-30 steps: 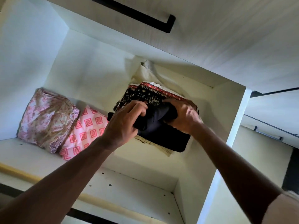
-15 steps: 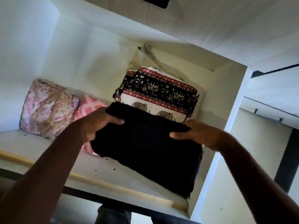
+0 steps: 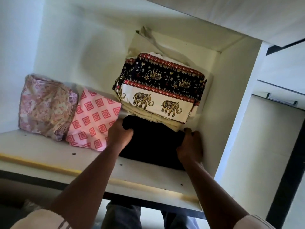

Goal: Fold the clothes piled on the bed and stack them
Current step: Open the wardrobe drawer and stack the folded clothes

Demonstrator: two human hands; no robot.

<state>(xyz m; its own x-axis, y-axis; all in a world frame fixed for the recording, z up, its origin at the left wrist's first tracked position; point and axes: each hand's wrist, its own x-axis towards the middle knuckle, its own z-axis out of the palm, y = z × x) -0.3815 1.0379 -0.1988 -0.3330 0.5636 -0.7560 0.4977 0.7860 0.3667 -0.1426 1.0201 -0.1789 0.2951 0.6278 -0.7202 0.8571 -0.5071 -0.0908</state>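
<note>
**Black garment held at both back corners on the wardrobe shelf**

From where I am standing, both arms are reaching up into a white wardrobe compartment. The black folded garment (image 3: 152, 144) is lying flat on the white shelf (image 3: 49, 154), towards the right end. It is a soft, matte rectangle with no pattern showing. The left hand (image 3: 119, 135) is gripping its rear left corner, fingers curled round a bunched lump of the dark fabric. The right hand (image 3: 189, 146) is clutching the rear right corner, fingers hooked over the edge and knuckles bent.

Just behind the garment and touching its back edge, a cream cloth (image 3: 148, 117) is sitting in thick, ribbed-looking folds. On top of that the elephant-print cloth (image 3: 158, 90) is resting. It is a squared bundle with a black band of gold motifs, red borders and a pale strip carrying a row of gold elephants.

To the left, a pink diamond-pattern cloth (image 3: 94, 120) is leaning against the stack, smooth and printed with red nested squares. Beside it a floral bundle (image 3: 46, 104) is slumping, crumpled, in washed-out pinks and tans.

The shelf is looking like smooth laminate, dotted with small dark holes, and a yellowish strip (image 3: 41, 165) is running along its front edge. The side wall (image 3: 231, 96) is rising plain and white just to the right of the black garment.
</note>
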